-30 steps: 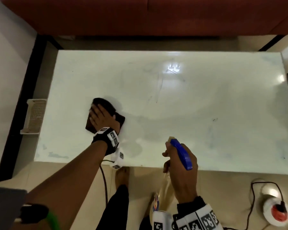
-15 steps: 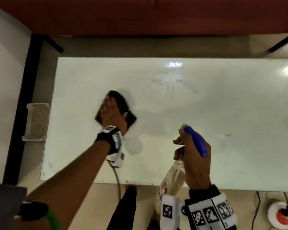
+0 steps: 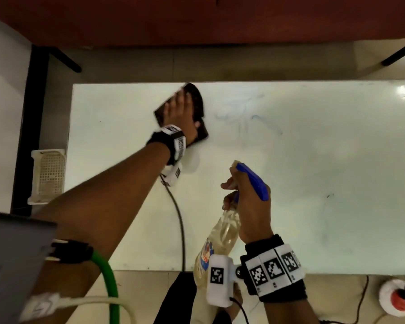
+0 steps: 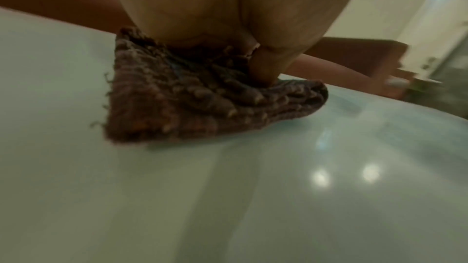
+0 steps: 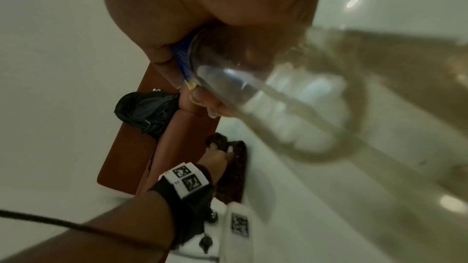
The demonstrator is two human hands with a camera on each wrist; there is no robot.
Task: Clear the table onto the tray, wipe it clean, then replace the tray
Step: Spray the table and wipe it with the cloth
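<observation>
Two of three stages look open: the table carries no loose items, so clearing reads as done; wiping is underway; tray replacement not started.

Left hand lies flat on the cloth, fingers spread and pressing it onto the glass near the far edge, left of centre. Left wrist view shows the cloth bunched under the palm, one corner sticking out toward the camera.

Right hand is wrapped round the neck of the bottle, held above the near half of the table, blue spray head pointing toward the far side. Forefinger sits by the trigger; can't tell if it's squeezing.

Left to do, my read: faint blue smears remain right of the cloth, plus a small dark mark further right. The right half looks unwiped.

Containers:
- Bottle: clear, pale liquid inside, level hard to read; right wrist view is blurred.
- White mesh basket off the table's left edge, on the floor as far as I can tell. Possibly the tray. Nothing visible in it.
</observation>
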